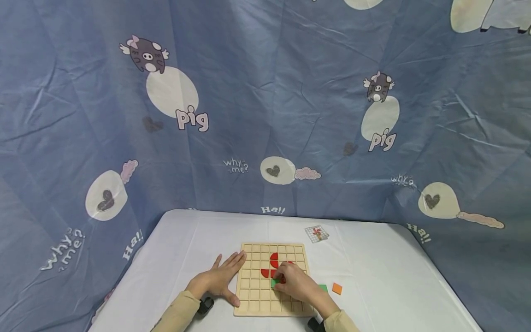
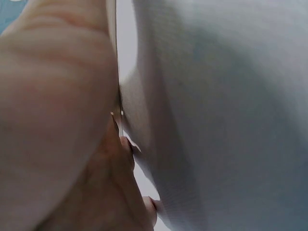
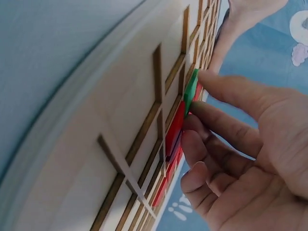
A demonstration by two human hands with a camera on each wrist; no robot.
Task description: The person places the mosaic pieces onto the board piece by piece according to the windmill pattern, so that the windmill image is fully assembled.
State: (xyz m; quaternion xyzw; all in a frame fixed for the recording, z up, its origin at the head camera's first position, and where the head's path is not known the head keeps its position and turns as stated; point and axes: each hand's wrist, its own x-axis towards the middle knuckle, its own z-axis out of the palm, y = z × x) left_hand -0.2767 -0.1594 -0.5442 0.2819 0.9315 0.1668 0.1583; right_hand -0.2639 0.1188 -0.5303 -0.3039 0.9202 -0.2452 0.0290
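Note:
A square wooden grid board lies on the white table in the head view. Several red pieces with curved edges sit in its cells, partly covered by my right hand. That hand pinches a small green tile between thumb and forefinger at the board's middle. In the right wrist view the green tile stands tilted against the grid, beside a red piece. My left hand rests spread along the board's left edge, fingers straight. The left wrist view shows mostly palm and white cloth.
Right of the board lie an orange square tile and another green piece, partly behind my right forearm. A pattern card with a red figure lies beyond the board's far right corner. A blue printed curtain surrounds the table.

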